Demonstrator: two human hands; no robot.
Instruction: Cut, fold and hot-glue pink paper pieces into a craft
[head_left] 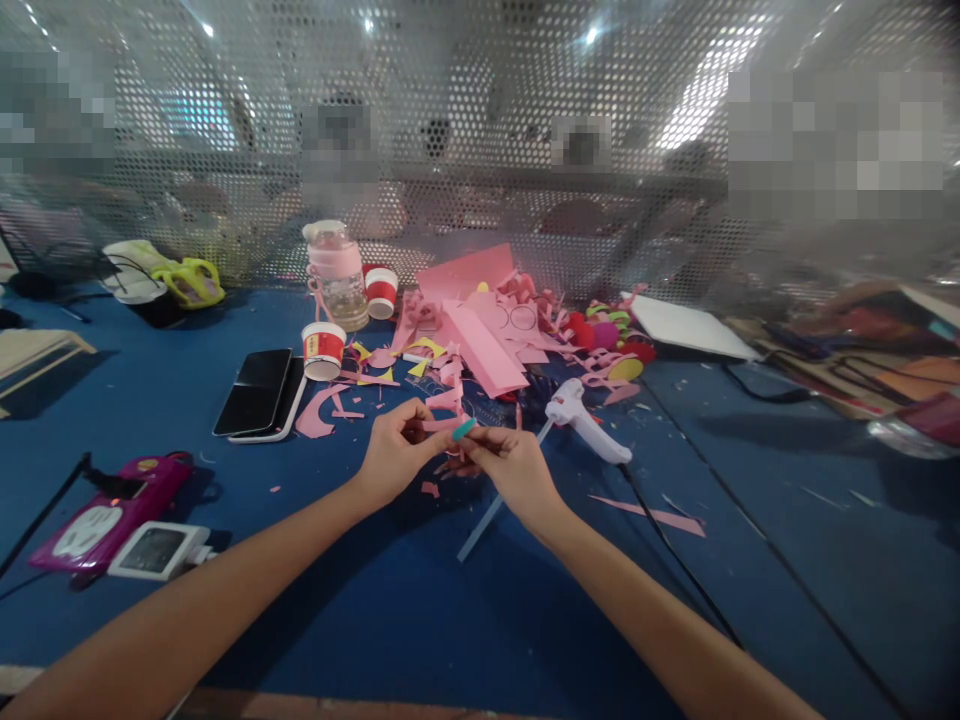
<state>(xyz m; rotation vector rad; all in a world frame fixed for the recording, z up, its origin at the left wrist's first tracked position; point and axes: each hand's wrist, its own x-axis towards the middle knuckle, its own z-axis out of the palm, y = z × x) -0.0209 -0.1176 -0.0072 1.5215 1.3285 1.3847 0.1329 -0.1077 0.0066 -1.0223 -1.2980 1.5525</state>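
My left hand (396, 452) is closed in a pinch on a pink paper strip (439, 425) above the middle of the table. Facing it, the fingertips of my right hand (519, 470) close on a small teal piece (463, 430) at the strip's end. Whether the teal piece is stuck to the strip, I cannot tell. Just right of my right hand lies a white hot glue gun (589, 425) on its side. A long translucent glue stick (487, 518) runs from it, passing behind that hand. Pink paper scraps (319, 412) lie beyond my left hand.
Pink paper sheets (484, 345) are heaped at the back, near a perforated metal screen (465, 200). A water bottle (335, 275), a paper cup (324, 350) and a phone (255, 390) stand or lie left. A purple case (112, 515) is front left; a black cord (679, 555) trails right.
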